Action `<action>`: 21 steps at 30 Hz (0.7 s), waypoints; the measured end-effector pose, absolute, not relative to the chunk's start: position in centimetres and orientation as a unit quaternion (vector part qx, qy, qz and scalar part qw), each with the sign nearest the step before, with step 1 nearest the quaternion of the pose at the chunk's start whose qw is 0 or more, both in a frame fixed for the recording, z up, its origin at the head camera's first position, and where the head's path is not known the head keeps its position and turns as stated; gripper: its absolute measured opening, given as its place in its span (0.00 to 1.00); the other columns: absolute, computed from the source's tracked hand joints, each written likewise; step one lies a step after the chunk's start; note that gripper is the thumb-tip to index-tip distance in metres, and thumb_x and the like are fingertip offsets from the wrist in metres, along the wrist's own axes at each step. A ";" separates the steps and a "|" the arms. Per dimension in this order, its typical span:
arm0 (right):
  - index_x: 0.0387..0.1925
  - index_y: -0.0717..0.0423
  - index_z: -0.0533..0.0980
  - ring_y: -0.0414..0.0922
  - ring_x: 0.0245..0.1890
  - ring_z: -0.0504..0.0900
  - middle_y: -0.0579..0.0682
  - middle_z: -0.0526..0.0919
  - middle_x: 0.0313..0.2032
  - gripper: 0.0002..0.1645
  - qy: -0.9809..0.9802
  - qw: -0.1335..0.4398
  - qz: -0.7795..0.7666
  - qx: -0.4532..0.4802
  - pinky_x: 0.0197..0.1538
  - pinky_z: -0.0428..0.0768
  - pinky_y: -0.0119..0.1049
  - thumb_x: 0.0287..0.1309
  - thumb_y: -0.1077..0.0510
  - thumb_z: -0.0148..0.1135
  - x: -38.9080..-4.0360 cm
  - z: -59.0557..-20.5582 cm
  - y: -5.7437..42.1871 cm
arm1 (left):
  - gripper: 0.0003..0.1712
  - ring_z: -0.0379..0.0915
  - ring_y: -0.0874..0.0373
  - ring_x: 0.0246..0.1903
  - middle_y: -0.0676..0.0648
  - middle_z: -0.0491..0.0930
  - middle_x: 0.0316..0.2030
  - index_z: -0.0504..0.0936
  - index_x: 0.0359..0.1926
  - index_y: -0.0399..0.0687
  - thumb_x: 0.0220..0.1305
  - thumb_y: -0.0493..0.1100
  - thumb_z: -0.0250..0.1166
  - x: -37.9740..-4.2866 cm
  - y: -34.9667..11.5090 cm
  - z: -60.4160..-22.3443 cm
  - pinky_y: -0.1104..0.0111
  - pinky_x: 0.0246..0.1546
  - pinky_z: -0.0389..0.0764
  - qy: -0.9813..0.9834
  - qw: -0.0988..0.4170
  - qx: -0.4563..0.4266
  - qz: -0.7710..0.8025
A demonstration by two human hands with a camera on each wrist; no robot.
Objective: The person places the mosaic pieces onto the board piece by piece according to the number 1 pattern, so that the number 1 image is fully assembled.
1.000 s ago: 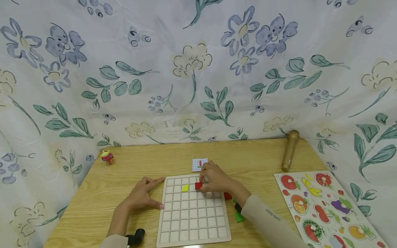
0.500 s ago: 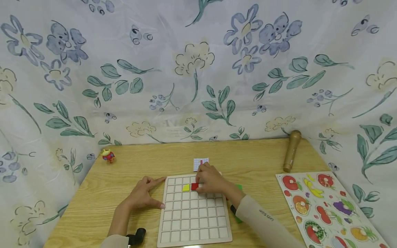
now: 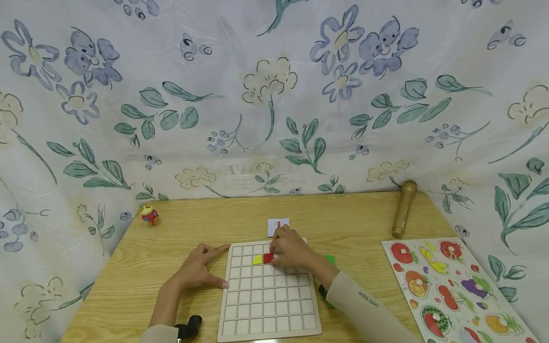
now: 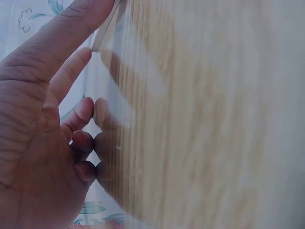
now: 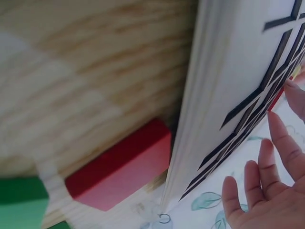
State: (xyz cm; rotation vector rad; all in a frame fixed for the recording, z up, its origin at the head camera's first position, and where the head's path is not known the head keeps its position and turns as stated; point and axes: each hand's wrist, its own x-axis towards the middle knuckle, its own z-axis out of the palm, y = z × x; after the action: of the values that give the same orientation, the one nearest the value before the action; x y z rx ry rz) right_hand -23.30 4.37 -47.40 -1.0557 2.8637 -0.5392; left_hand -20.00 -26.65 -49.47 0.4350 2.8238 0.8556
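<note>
A pale wooden grid board (image 3: pixel 261 310) lies on the table. A yellow piece (image 3: pixel 257 259) sits in one of its upper cells, its one corner cut or rounded. Just right of it, my right hand (image 3: pixel 293 248) pinches a red block (image 3: pixel 268 258) between thumb and forefinger at the cells; whether it is fully seated cannot be told. In the right wrist view only a sliver of this red block (image 5: pixel 275 101) shows by the fingertips. My left hand (image 3: pixel 195 269) touches the board's left side with outstretched forefinger and thumb, its other fingertips resting on the table (image 4: pixel 190 143).
Beyond the board lies a small printed grid card (image 3: pixel 272 227), partly covered by the right hand. Right of the board are a loose red block (image 5: pixel 124 167) and green blocks (image 3: pixel 330 259). A fruit puzzle board (image 3: pixel 422 305), gold microphone (image 3: pixel 404 209) and small toy figure (image 3: pixel 149 215) stand farther out.
My right hand has shifted slightly left with the red block, bringing it beside the yellow piece. A green block right of the forearm has come into sight. The left hand holds still.
</note>
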 end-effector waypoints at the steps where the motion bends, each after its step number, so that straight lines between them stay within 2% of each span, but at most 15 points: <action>1: 0.36 0.50 0.85 0.43 0.48 0.66 0.44 0.74 0.43 0.14 0.923 0.021 -0.176 -0.341 0.56 0.70 0.42 0.51 0.47 0.75 -23.3 -47.4 4.4 | 0.61 0.54 0.51 0.42 0.48 0.58 0.40 0.70 0.71 0.60 0.32 0.65 0.83 -20.0 -26.6 -49.5 0.60 0.41 0.59 0.944 0.080 0.146 0.286; 7: 0.39 0.52 0.85 0.44 0.49 0.66 0.46 0.75 0.45 0.16 0.914 0.030 -0.220 -0.340 0.56 0.69 0.45 0.51 0.48 0.76 -23.3 -47.0 5.1 | 0.60 0.54 0.52 0.41 0.48 0.58 0.39 0.71 0.70 0.59 0.31 0.64 0.83 -20.0 -26.6 -49.5 0.61 0.41 0.59 0.943 0.075 0.148 0.288; 12: 0.42 0.52 0.84 0.44 0.50 0.64 0.48 0.74 0.44 0.19 0.896 0.062 -0.292 -0.328 0.56 0.67 0.46 0.48 0.51 0.78 -23.6 -46.9 6.5 | 0.60 0.54 0.52 0.41 0.48 0.58 0.39 0.71 0.70 0.58 0.31 0.64 0.83 -20.0 -26.6 -49.5 0.61 0.40 0.58 0.943 0.073 0.152 0.288; 21: 0.47 0.51 0.83 0.48 0.53 0.62 0.54 0.73 0.47 0.27 0.881 0.104 -0.350 -0.300 0.57 0.65 0.50 0.42 0.52 0.82 -23.4 -47.1 9.3 | 0.60 0.54 0.52 0.40 0.48 0.58 0.39 0.71 0.70 0.57 0.32 0.64 0.83 -20.1 -26.6 -49.6 0.61 0.39 0.58 0.943 0.071 0.156 0.285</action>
State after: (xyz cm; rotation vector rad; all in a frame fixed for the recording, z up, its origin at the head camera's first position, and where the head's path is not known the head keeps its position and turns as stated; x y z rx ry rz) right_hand -23.36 9.34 -47.13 -0.8841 2.5992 -1.0319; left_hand -20.06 -26.61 -49.57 0.4698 2.8352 0.8561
